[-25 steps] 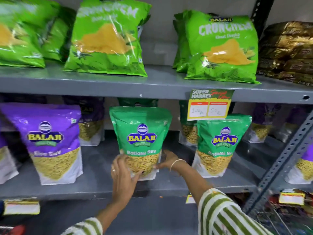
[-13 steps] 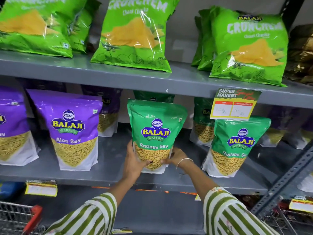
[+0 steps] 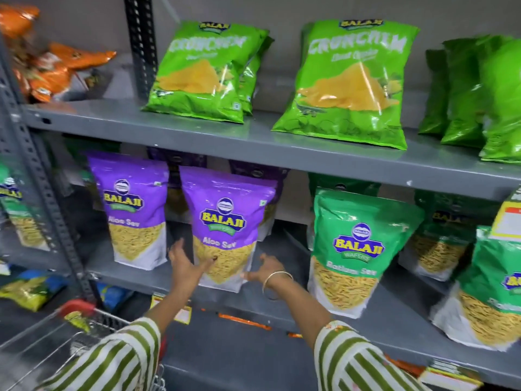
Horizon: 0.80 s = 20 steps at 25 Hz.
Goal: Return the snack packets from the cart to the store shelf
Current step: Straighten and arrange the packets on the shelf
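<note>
Both hands flank the upright purple Aloo Sev packet (image 3: pixel 225 230) on the shelf (image 3: pixel 282 303) — left hand (image 3: pixel 187 263) touching it, fingers spread; right hand (image 3: pixel 263 268) open just beside.

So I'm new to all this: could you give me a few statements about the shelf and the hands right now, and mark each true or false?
1. Both hands are at a purple Aloo Sev pouch on the middle shelf. True: the left hand and right hand flank its lower part.
2. The green Ratlami Sev pouch stands left of the purple ones. False: it stands to their right.
3. The top shelf holds green Crunchem bags. True.
4. The right wrist is bare. False: it wears a thin bangle.
5. A cart with a red rim shows at lower left. True.
</note>
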Motion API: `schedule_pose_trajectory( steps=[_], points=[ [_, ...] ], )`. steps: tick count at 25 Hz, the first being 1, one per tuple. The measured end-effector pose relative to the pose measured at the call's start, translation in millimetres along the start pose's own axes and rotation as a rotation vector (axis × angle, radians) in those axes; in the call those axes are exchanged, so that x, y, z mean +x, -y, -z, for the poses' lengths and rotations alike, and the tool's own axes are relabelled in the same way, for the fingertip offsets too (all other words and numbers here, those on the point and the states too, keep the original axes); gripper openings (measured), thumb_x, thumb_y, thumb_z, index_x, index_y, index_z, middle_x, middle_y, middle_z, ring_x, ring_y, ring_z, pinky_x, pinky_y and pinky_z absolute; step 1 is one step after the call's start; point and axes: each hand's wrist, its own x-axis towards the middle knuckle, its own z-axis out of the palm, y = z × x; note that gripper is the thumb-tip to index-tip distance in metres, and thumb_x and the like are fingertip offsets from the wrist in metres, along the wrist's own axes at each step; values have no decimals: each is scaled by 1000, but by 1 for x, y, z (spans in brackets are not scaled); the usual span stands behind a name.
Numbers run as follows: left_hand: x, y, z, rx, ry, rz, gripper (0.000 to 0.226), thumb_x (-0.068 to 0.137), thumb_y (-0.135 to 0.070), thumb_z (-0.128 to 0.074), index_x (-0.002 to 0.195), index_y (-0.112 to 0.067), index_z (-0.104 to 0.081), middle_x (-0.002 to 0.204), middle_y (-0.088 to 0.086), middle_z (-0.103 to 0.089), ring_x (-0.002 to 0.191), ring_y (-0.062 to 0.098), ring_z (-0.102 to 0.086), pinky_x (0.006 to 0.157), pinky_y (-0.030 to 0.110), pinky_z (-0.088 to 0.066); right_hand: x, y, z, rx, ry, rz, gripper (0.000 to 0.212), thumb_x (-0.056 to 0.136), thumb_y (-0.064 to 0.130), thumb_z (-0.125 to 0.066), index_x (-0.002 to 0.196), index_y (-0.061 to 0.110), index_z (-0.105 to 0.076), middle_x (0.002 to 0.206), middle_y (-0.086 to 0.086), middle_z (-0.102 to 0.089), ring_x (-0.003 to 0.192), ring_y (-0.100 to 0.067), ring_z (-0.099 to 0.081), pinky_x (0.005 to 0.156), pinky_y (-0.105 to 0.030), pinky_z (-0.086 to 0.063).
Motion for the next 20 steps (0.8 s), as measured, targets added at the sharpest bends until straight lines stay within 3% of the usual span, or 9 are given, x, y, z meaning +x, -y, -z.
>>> schedule_pose_trajectory(
  steps=[3,6,9,12,15,16,18,20],
  points=[
    [28,22,12,11,311,100,119,26,-43,-74,130,-3,-35,131,14,-50,123,30,-46,105,43,-38,19,17,-21,403,-106,37,67,62,3,-80,121,1,-47,127,-18,-57,106,-22,-55,102,-46,-43],
    [40,37,9,61,345,119,97,25,-47,-73,109,-13,-40,116,17,-58,113,34,-55,98,53,-44,25,24,-25,481,-199,47,60,58,-3,-80,113,-1,-55,114,-20,-64,96,-21,-56,98,-51,-46],
    [39,28,11,73,347,119,85,29,-47,-74,100,-20,-37,115,17,-61,107,33,-59,95,54,-46,24,25,-27,439,-239,6,58,59,6,-82,112,3,-58,116,-19,-65,101,-27,-61,97,-47,-48],
    [33,19,13,80,361,60,69,50,-27,-83,100,-19,-36,116,18,-60,108,33,-57,96,51,-45,22,25,-26,420,-246,1,58,58,11,-84,111,6,-59,117,-17,-65,105,-28,-61,97,-48,-48],
    [28,19,17,17,391,25,75,50,-18,-84,109,-12,-39,117,16,-56,111,30,-54,96,41,-44,16,34,-14,31,-31,-115,56,70,21,-76,118,4,-54,114,-15,-64,103,-26,-59,95,-37,-47],
    [26,19,22,-9,335,-9,76,54,-14,-85,115,-7,-41,119,17,-53,113,30,-52,96,38,-41,14,41,-12,-132,128,-214,54,75,25,-71,121,3,-51,105,-19,-64,95,-26,-58,89,-39,-47],
    [23,19,40,34,34,-109,67,67,-17,-78,121,-1,-41,123,21,-49,117,33,-46,100,41,-36,7,62,-23,-276,452,-383,51,80,32,-65,115,-2,-50,84,-19,-59,78,-31,-58,78,-39,-48],
    [26,17,69,144,-275,-205,61,74,-24,-71,121,-1,-40,124,23,-44,118,36,-40,104,45,-28,13,85,-52,-261,438,-345,37,79,35,-65,86,1,-54,75,-15,-56,63,-29,-56,63,-36,-48]
  ],
)
